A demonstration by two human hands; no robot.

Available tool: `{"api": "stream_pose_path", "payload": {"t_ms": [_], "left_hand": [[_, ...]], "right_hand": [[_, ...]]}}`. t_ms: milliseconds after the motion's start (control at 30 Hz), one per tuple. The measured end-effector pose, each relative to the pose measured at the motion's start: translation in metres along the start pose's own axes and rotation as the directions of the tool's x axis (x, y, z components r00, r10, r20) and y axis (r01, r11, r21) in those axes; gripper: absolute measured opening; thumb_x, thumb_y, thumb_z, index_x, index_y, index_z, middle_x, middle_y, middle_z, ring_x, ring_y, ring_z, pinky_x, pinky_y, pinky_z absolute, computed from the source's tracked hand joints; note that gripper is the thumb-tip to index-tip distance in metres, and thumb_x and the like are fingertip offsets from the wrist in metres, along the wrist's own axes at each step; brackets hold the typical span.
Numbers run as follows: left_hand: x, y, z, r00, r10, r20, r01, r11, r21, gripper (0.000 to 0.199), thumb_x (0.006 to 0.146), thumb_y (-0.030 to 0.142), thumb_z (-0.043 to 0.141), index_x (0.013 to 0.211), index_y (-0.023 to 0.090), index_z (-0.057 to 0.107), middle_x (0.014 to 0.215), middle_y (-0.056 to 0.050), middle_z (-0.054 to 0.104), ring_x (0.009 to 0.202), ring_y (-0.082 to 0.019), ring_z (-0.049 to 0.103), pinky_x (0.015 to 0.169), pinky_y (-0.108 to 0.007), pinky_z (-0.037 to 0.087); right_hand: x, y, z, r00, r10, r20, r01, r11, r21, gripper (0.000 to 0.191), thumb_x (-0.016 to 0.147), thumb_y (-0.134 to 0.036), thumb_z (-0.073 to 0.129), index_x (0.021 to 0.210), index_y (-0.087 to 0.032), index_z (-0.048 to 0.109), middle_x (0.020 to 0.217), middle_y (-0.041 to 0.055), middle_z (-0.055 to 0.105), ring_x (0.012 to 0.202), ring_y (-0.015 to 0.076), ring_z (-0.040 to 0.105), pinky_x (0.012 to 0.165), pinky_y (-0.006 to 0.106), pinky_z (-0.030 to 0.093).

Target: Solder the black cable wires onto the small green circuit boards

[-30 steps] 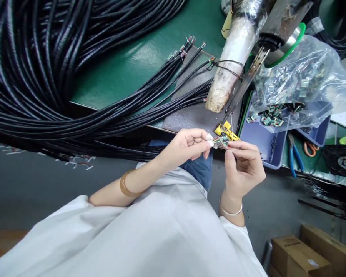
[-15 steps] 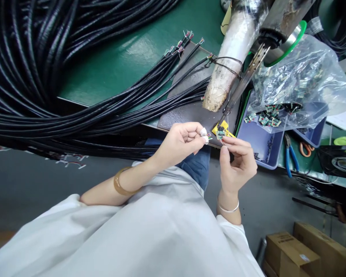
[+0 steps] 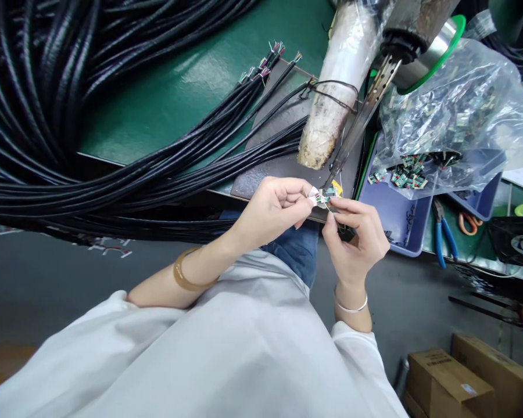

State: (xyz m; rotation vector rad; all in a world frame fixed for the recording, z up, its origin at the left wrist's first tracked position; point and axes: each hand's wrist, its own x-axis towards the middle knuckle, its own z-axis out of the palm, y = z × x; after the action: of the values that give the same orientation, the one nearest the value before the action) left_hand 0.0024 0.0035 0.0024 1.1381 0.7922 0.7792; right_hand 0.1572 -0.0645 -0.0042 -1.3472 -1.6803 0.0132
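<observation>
Right, the white cloth top [image 3: 226,348] fills the foreground, the frame cutting off its lower edge. Beyond it, the green-surfaced workbench [image 3: 157,110] lies half hidden under long black round cables [image 3: 126,188], too many to count and running out of shot at left. Down at lower right, two brown cardboard boxes [image 3: 451,383], one cut by the frame; there's print on the nearer one, too small to read. A clear crumpled plastic bag [image 3: 453,110] full of small boards partly covers two blue-purple plastic trays [image 3: 390,215]. One whitish tube with a scorched end [image 3: 329,116] slants down beside one soldering iron with a perforated metal shaft [image 3: 364,125].

And here are the hands! The left hand [image 3: 279,206], white covers on two fingertips, pinches thin coloured wire ends [image 3: 316,199]. The right hand [image 3: 359,232] has thumb and forefinger close together at the small green circuit board [image 3: 330,193]; whether they grip it, I cannot tell. That board sits under the iron's lower end, right by the wires, its far details blurred.
</observation>
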Motion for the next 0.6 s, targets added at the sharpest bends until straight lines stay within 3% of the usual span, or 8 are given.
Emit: {"api": "stream_pose_path", "payload": {"t_ms": [300, 467, 600], "left_hand": [[0.0032, 0.0024, -0.0019, 1.0, -0.011, -0.011, 0.011, 1.0, 0.025, 0.009, 0.079, 0.017, 0.061, 0.072, 0.013, 0.064, 0.049, 0.003, 0.057, 0.045, -0.006, 0.048, 0.049, -0.018, 0.038], [-0.0001, 0.003, -0.0007, 0.997, 0.04, -0.063, -0.033, 0.993, 0.111, 0.025, 0.082, 0.019, 0.058, 0.058, 0.014, 0.061, 0.05, 0.0, 0.058, 0.048, -0.007, 0.049, 0.05, -0.02, 0.038], [-0.0018, 0.0012, 0.0019, 0.991, 0.084, -0.103, -0.068, 0.985, 0.157, 0.026, 0.079, 0.017, 0.058, 0.054, 0.014, 0.06, 0.048, 0.001, 0.057, 0.047, -0.007, 0.047, 0.048, -0.019, 0.036]], "right_hand": [[0.0066, 0.0046, -0.002, 0.995, -0.091, 0.043, 0.095, 0.992, -0.088, 0.021, 0.083, -0.007, 0.069, 0.091, -0.025, 0.061, 0.102, 0.0021, 0.077, 0.09, 0.0156, 0.074, 0.078, 0.03, 0.064], [0.0042, 0.0062, -0.0026, 0.998, -0.056, 0.023, 0.057, 0.997, -0.057, 0.02, 0.083, -0.007, 0.069, 0.09, -0.024, 0.062, 0.1, 0.0024, 0.077, 0.089, 0.0157, 0.074, 0.078, 0.03, 0.063], [0.0016, 0.0056, -0.0033, 1.0, -0.012, 0.017, 0.013, 0.999, -0.034, 0.019, 0.083, -0.008, 0.069, 0.089, -0.024, 0.062, 0.097, 0.0016, 0.077, 0.087, 0.016, 0.074, 0.077, 0.032, 0.063]]}}
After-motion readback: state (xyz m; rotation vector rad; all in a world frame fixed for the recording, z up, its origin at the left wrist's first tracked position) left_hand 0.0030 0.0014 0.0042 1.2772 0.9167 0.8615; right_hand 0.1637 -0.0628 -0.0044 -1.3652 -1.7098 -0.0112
